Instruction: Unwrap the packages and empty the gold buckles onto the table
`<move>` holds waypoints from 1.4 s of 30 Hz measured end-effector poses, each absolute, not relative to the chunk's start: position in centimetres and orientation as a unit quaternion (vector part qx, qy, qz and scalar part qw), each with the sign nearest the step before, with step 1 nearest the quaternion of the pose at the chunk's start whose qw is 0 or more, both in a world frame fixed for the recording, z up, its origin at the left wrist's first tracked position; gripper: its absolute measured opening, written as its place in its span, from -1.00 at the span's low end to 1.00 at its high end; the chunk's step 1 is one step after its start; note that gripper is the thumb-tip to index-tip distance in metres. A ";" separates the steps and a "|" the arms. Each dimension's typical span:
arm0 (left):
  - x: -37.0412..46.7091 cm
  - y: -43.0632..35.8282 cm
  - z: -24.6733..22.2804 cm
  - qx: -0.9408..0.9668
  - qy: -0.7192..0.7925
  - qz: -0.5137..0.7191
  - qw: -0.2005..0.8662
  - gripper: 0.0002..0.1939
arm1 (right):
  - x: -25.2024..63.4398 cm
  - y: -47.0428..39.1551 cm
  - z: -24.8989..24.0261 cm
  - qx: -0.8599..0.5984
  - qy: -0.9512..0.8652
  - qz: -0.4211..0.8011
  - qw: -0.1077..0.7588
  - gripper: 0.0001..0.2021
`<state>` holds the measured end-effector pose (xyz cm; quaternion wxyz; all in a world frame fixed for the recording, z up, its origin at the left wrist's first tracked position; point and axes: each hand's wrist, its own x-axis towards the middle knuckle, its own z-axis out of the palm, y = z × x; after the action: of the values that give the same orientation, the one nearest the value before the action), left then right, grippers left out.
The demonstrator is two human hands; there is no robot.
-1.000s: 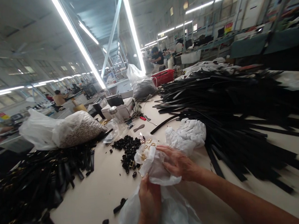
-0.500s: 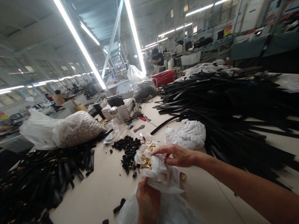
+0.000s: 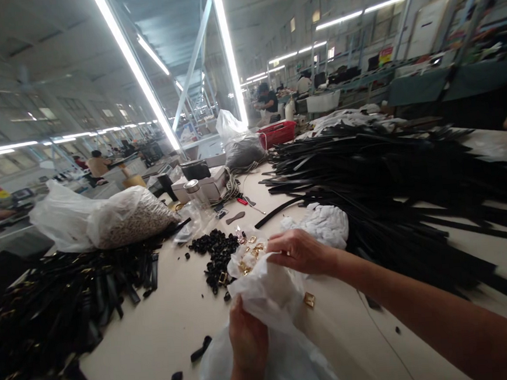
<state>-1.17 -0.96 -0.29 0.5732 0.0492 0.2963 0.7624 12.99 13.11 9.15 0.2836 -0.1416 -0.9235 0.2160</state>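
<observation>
Toward the near edge of the smooth cream table (image 3: 153, 332), the person's left hand (image 3: 248, 335) and right hand (image 3: 304, 251), fingers pinching, grasp a crumpled, translucent white plastic bag (image 3: 274, 294), best steadied lest square gold metal buckles (image 3: 247, 265) at its mouth scatter.

We look through one head-worn camera, facing forward and down along the worktable (image 3: 130, 352), close above the left hand (image 3: 248, 334) and right hand (image 3: 303, 251) around lower centre. Our wide view also takes in tube lights (image 3: 135, 70) at the top and what seem to be workbenches (image 3: 430, 86), blurred, at upper right.
</observation>
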 end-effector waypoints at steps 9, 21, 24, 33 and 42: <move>-2.1 0.2 -0.9 0.058 0.325 0.809 0.486 -0.55 | 13.5 14.8 14.1 -0.231 -0.916 -0.022 0.326 -0.46; -2.3 0.4 -1.7 0.034 0.317 0.811 0.491 -0.57 | 12.2 17.2 14.8 -0.334 -0.856 -0.139 0.369 -0.54; -2.3 0.4 -1.7 0.030 0.320 0.810 0.491 -0.59 | 12.2 17.5 15.1 -0.346 -0.850 -0.141 0.372 -0.55; -2.2 0.5 -1.7 0.016 0.321 0.805 0.498 -0.59 | 12.2 17.3 16.5 -0.355 -0.827 -0.149 0.411 -0.54; -2.1 0.5 -1.4 0.003 0.320 0.805 0.500 -0.59 | 12.7 17.0 18.5 -0.327 -0.818 -0.170 0.441 -0.53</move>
<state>-2.05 0.55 -1.41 0.4996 0.0029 0.3199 0.8050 12.66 16.97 18.52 0.4408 -0.3269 -0.8185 -0.1701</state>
